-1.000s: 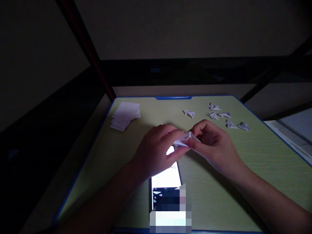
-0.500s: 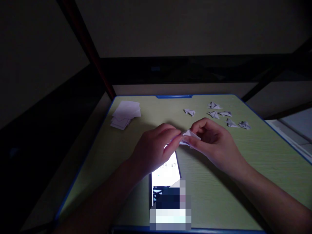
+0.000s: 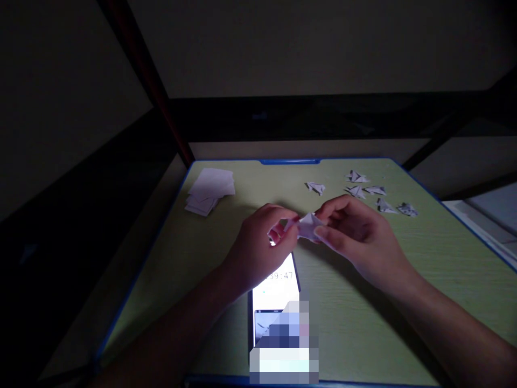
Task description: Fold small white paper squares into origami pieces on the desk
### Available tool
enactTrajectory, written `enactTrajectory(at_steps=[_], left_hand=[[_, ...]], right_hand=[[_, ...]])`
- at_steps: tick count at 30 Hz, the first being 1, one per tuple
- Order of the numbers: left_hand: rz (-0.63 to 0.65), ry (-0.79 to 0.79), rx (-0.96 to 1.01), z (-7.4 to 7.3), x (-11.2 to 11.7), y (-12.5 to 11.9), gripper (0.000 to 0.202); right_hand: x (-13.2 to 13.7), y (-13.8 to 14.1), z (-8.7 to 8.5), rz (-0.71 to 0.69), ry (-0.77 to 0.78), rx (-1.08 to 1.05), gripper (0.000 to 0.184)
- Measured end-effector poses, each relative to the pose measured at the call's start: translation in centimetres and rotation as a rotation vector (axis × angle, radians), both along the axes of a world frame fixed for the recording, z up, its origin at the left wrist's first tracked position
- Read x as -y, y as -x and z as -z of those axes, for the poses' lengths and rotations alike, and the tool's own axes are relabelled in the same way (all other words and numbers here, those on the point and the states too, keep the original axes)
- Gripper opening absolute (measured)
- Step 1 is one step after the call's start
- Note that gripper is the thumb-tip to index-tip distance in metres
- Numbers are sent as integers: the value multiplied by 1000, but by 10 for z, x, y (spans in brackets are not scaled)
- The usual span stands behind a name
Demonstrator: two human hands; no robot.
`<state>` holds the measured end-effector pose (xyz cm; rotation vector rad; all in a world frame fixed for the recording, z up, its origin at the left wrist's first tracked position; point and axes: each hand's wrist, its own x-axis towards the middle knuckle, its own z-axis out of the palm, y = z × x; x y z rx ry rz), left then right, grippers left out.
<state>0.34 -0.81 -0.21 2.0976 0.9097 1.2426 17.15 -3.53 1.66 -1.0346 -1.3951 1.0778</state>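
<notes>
Both hands meet above the middle of a green table (image 3: 424, 258) and pinch one small folded piece of white paper (image 3: 306, 225). My left hand (image 3: 258, 248) grips its left end with curled fingers. My right hand (image 3: 355, 237) holds its right end between thumb and fingers. A lit phone (image 3: 277, 302) lies flat on the table just under and in front of my left hand.
A stack of white paper squares (image 3: 209, 189) lies at the table's far left. Several small folded paper figures (image 3: 365, 191) are scattered at the far right, one more (image 3: 315, 187) nearer the middle. The table has a blue rim; dark bed-frame bars stand behind it.
The paper has been turned and lifted slightly between the hands; the left fingers have curled in more tightly. Both hands stay in about the same place.
</notes>
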Motion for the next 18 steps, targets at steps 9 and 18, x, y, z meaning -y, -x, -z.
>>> enactTrajectory(at_steps=[9, 18], left_hand=[[-14, 50, 26, 2, 0, 0, 13], [-10, 49, 14, 2, 0, 0, 14]], right_hand=[[-2, -5, 5, -50, 45, -86, 4], [-2, 1, 2, -107, 71, -144, 15]])
